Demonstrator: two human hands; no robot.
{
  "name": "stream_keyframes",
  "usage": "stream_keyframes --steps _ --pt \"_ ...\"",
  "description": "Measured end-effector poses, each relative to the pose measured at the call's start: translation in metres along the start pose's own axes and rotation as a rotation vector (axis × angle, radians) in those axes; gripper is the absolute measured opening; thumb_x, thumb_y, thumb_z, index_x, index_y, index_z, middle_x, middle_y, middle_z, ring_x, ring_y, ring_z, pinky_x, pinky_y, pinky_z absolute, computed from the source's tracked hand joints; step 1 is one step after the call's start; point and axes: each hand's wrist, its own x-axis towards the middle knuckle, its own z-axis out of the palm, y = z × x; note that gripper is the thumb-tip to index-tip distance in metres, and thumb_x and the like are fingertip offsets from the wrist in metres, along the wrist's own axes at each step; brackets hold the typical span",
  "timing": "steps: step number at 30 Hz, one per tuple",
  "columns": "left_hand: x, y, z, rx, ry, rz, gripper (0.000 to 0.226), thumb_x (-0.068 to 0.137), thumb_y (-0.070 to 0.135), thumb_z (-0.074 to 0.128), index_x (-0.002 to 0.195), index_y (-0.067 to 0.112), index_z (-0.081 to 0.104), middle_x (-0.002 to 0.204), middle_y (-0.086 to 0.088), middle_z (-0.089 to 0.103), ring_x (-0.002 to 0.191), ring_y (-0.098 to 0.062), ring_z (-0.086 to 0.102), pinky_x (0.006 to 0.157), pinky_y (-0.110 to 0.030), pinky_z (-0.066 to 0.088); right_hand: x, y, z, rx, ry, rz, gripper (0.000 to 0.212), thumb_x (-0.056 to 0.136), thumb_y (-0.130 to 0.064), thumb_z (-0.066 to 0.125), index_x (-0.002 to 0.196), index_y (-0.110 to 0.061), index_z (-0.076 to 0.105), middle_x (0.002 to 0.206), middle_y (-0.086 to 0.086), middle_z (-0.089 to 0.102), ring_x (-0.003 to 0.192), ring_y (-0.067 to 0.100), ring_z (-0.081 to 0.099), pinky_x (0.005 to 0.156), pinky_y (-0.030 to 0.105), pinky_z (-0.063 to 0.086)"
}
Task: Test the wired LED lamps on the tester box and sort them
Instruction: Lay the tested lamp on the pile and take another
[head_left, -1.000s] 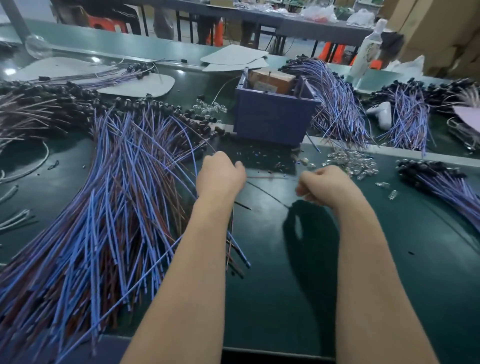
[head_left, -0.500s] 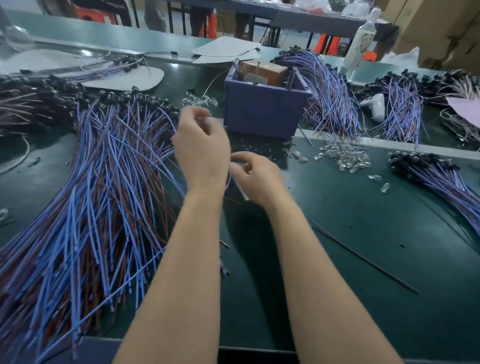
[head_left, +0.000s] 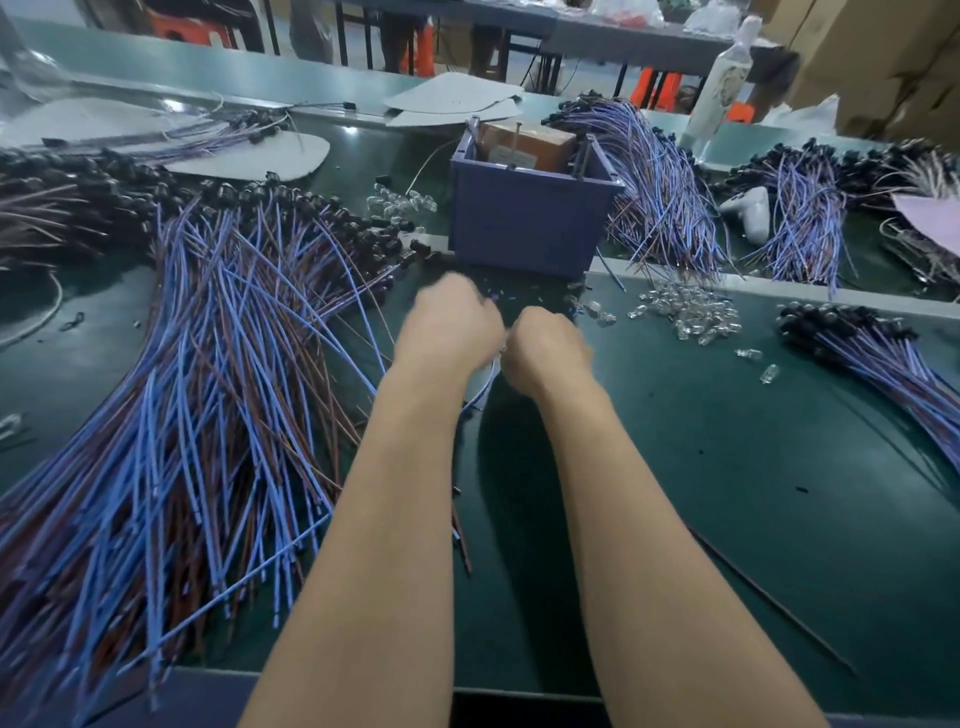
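— Just in front of the tester box (head_left: 530, 228), both fists are closed. On what?
— One wired lamp (head_left: 483, 387), as far as I can judge. Its thin lead loops out beneath and between the left grip (head_left: 449, 325) and the right grip (head_left: 545, 345). Both are curled tight and close together. The fingertips face away and blur, so I cannot tell which end each pinches.
— Which step is that?
— Readying the lead for testing, I'd say; it is not yet at the contacts. The next move calls for lifting the bare ends over the box's near wall to the brown block (head_left: 524, 143) inside and touching them down cleanly.
— Anything in the way?
— The big fan of blue and brown leads (head_left: 208, 389) left of the box crowds the left forearm, so a snag could drag others along. Loose clear bulbs (head_left: 685, 312) lie just right of the box's front corner, and a bundle (head_left: 660, 197) leans at its right side. A stray dark wire (head_left: 769, 597) lies on the worktop (head_left: 675, 493), well to the box's front right.
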Motion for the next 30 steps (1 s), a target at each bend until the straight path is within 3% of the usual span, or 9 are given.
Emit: stream_keyframes --steps 2,7,9,12,15,19,22,26,30 --pt "-0.002 -0.002 0.012 0.118 -0.186 -0.086 0.022 0.09 0.015 0.047 0.098 0.0 0.062 0.102 -0.019 0.066 0.094 -0.034 0.063 0.072 -0.033 0.045 0.0 0.006 0.0 0.042 -0.005 -0.008 0.033 0.089 -0.016 0.05 0.12 -0.011 0.057 0.128 0.016 0.05 0.115 0.035 0.05 0.088 0.035 0.042" --pt "0.0 0.0 0.026 0.014 -0.225 -0.022 0.026 0.091 0.014 0.047 0.101 -0.006 0.059 0.104 -0.026 0.061 0.102 -0.04 0.058 0.064 -0.038 0.048 0.001 0.019 -0.01 0.25 0.019 -0.055 0.022 0.088 -0.006 0.046 0.092 0.002 0.066 0.096 0.019 0.064 0.092 0.033 0.057 0.078 0.031 0.048" --pt "0.0 0.002 0.028 -0.083 -0.26 0.001 0.022 0.089 0.012 0.048 0.094 -0.003 0.063 0.101 -0.027 0.063 0.087 -0.045 0.058 0.06 -0.038 0.048 0.006 0.023 -0.016 0.33 -0.035 -0.026 0.021 0.089 -0.008 0.047 0.083 0.005 0.061 0.084 0.022 0.062 0.082 0.032 0.058 0.074 0.03 0.047" --pt "-0.001 -0.001 0.03 -0.265 -0.292 0.007 0.016 0.084 0.007 0.05 0.076 0.014 0.062 0.082 -0.013 0.062 0.073 -0.026 0.051 0.065 -0.029 0.046 0.008 0.03 -0.019 0.547 -0.118 0.037 0.025 0.091 -0.013 0.051 0.088 0.008 0.064 0.074 0.016 0.057 0.072 0.026 0.054 0.073 0.036 0.049" --pt "-0.002 -0.001 0.029 -0.473 -0.309 0.022 0.015 0.09 0.009 0.052 0.084 0.019 0.061 0.081 -0.002 0.06 0.073 -0.017 0.056 0.076 -0.032 0.051 0.004 0.039 -0.028 1.021 -0.211 0.032 0.018 0.094 -0.006 0.051 0.079 -0.004 0.06 0.062 0.005 0.054 0.052 0.013 0.047 0.052 0.022 0.042" --pt "-0.006 0.015 0.026 -0.575 -0.409 0.079 0.019 0.1 0.027 0.042 0.105 0.016 0.057 0.108 -0.002 0.067 0.088 -0.011 0.064 0.085 -0.029 0.05 0.008 0.044 -0.043 1.24 -0.016 -0.048 0.017 0.094 -0.006 0.053 0.078 -0.011 0.058 0.062 0.002 0.054 0.049 0.01 0.048 0.05 0.021 0.042" --pt "-0.011 0.024 0.025 -0.619 -0.563 0.127 0.029 0.102 0.035 0.034 0.105 0.017 0.057 0.085 0.003 0.072 0.088 -0.012 0.068 0.088 -0.03 0.048 0.011 0.044 -0.061 1.577 0.312 -0.028 0.019 0.095 -0.005 0.051 0.077 -0.011 0.053 0.067 0.003 0.05 0.051 0.008 0.05 0.054 0.02 0.049" --pt "-0.015 0.021 0.019 -0.769 -0.602 0.112 0.035 0.103 0.028 0.034 0.082 0.013 0.057 0.051 0.008 0.046 0.047 -0.006 0.052 0.047 -0.015 0.042 0.013 0.067 -0.083 2.128 0.624 0.068 0.014 0.097 -0.007 0.05 0.082 -0.009 0.051 0.071 0.004 0.052 0.052 0.008 0.051 0.05 0.017 0.049" --pt "-0.011 0.031 0.014 -0.681 -0.342 0.238 0.033 0.102 0.019 0.04 0.076 0.01 0.059 0.045 0.01 0.037 0.038 -0.004 0.032 0.04 -0.016 0.025 0.006 0.076 -0.068 1.819 0.313 0.016 0.026 0.097 -0.032 0.05 0.08 -0.015 0.059 0.061 -0.005 0.046 0.047 0.005 0.038 0.045 0.016 0.03"
